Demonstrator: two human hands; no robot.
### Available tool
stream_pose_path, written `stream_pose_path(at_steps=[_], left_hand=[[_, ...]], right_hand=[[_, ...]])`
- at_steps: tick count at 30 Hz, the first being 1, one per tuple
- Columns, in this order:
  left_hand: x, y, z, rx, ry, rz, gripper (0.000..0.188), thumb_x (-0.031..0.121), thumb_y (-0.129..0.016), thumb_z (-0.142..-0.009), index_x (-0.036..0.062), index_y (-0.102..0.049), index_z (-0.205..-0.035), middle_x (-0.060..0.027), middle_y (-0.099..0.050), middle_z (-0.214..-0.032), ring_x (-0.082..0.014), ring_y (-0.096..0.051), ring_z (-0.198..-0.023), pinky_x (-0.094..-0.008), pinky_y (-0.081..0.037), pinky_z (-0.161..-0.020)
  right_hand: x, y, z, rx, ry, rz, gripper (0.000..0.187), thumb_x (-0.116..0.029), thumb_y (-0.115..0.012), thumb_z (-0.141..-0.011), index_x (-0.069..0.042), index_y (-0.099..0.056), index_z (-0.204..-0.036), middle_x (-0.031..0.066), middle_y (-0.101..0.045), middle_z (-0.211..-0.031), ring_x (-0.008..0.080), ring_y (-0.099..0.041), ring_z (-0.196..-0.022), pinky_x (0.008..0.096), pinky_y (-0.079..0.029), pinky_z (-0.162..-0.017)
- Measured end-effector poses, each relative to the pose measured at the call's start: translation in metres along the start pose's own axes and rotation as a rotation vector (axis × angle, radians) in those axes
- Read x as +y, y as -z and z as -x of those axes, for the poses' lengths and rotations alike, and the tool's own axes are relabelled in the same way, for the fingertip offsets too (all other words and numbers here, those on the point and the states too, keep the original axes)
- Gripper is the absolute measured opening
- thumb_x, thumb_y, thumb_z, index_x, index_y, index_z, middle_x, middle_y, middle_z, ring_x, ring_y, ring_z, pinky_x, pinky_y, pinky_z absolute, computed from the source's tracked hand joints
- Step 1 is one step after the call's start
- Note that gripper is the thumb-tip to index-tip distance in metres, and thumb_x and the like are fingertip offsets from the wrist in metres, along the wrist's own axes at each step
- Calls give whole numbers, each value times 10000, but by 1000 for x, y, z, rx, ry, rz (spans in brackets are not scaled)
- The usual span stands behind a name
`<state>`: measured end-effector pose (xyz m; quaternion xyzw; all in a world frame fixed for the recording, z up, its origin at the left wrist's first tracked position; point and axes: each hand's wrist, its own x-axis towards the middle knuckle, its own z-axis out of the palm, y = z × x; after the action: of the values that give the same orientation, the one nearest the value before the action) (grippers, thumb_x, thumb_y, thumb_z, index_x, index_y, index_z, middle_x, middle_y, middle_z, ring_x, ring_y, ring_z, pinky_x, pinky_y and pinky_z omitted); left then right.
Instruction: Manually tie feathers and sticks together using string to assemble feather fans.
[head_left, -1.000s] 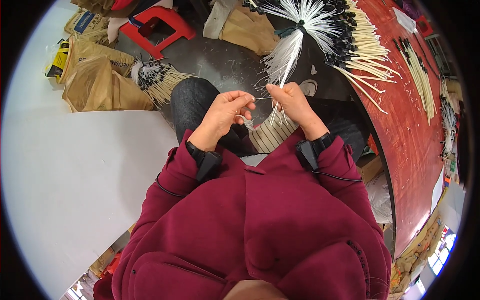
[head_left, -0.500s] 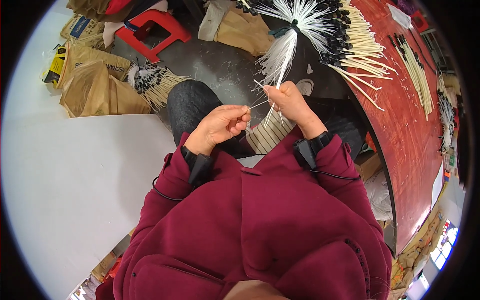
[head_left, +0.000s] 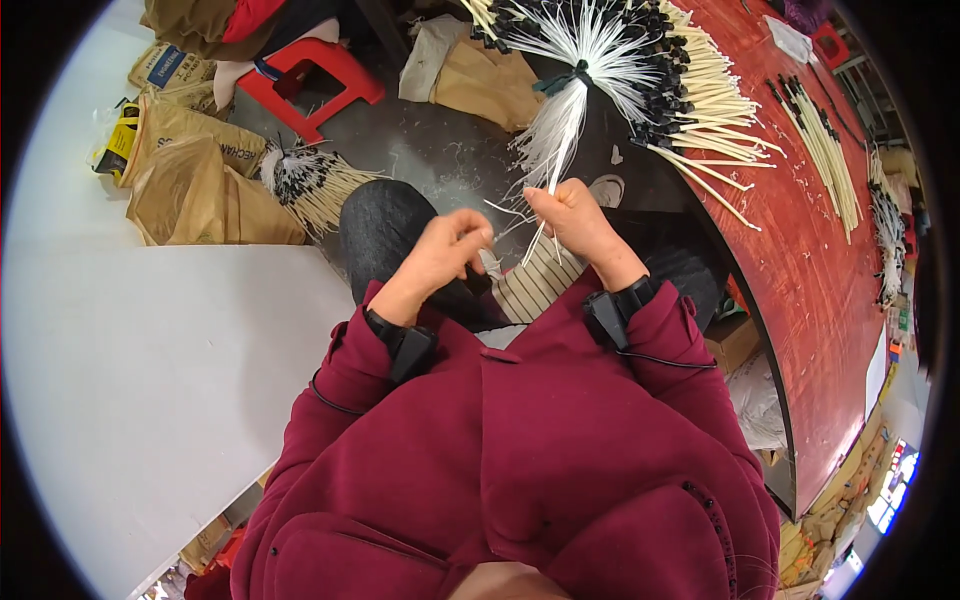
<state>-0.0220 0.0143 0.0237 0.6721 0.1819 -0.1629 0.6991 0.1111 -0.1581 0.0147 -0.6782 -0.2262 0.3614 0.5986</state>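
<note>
White strands [head_left: 558,125] drawn into a tail in the right hand [head_left: 577,220]

From here I see them spread like a fan, cinched at the waist by a dark green tie [head_left: 557,83]. On the far side they splay toward a thick band of black pieces [head_left: 662,85], from which slim cream sticks [head_left: 722,118] jut over the red surface [head_left: 785,280]. Nearer, the strands narrow into the fist; several ends poke out below, and a few stray ones curl leftward.

Head-worn fisheye: looks steeply down from above coat [head_left: 600,420], near left hand [head_left: 442,250] and right hand [head_left: 578,218].
</note>
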Motion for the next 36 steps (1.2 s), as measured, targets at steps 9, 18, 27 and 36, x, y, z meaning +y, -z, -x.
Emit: stream_pose_path(at_steps=[9,18,27,36], left_hand=[[112,-21,56,310,-723,-535,253,-3,-600,-803,15,-616,-1055,-96,-596,-981,-131,-589,-650,-229,-443,-540],[84,3,45,263,-770,-731,137,-23,-631,-743,-7,-667,-874,-115,-618,-735,-226,-610,-650,-270,-466,-565],[39,21,37,237,-524,-716,143,36,-613,-755,3,-681,-877,-140,-639,-739,-264,-630,-659,-315,-492,-592],[10,-4,22,323,-516,-770,156,73,-617,-765,0,-648,-900,-166,-644,-745,-310,-644,-674,-359,-499,-592]], right_hand=[[5,2,-6,6,6,30,465,-281,-541,-900,-35,-486,-508,-33,-436,-474,55,-376,-438,263,-304,-418],[-1,0,1,8,29,29,444,-264,-534,-908,-68,-496,-511,-44,-443,-473,45,-389,-433,246,-306,-417],[-3,-3,-3,-29,2,-7,444,-274,-530,-921,-90,-509,-518,-36,-467,-469,42,-394,-410,230,-290,-405],[-3,-4,-2,-28,-26,-33,430,-273,-521,-927,-83,-535,-541,-33,-480,-477,45,-416,-420,225,-303,-414]])
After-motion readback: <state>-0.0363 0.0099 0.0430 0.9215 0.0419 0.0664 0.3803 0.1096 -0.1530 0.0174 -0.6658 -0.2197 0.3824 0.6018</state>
